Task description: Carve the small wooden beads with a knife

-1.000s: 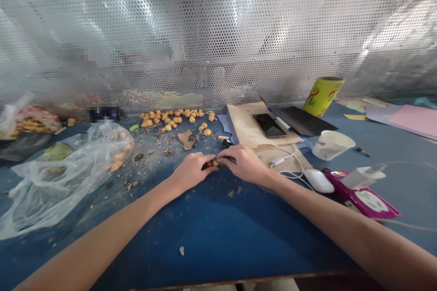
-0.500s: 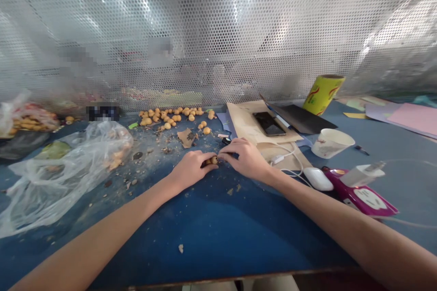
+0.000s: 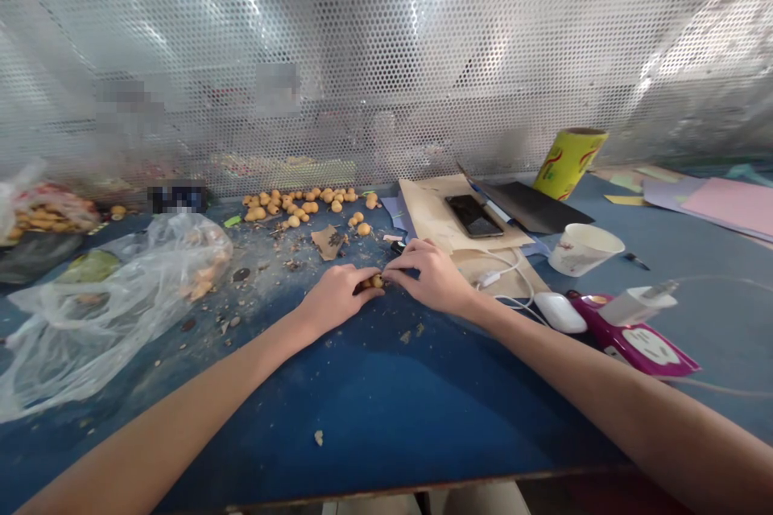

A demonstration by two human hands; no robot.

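Small tan nuts (image 3: pixel 372 282) at lower middle of the frame, pinched between the clenched fingers (image 3: pixel 365 294) of left hand (image 3: pixel 336 299) and right hand (image 3: pixel 433 280), both hands bent inward so the pieces stay cupped. More nuts (image 3: pixel 307 205) in a loose row above, by a scrap of brown paper (image 3: pixel 328 242), with crumbs (image 3: pixel 292 264) scattered around. Plastic bag (image 3: pixel 102 314) at left of the frame; phone (image 3: pixel 474 216) on kraft paper (image 3: pixel 435 213) at upper right, away from the crumbs on the blue surface (image 3: pixel 386 418).

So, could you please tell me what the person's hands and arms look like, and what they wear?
The left hand and right hand are bare, with no gloves or rings showing. The left forearm and right forearm are bare as well: no sleeves, watch or bracelet in view.
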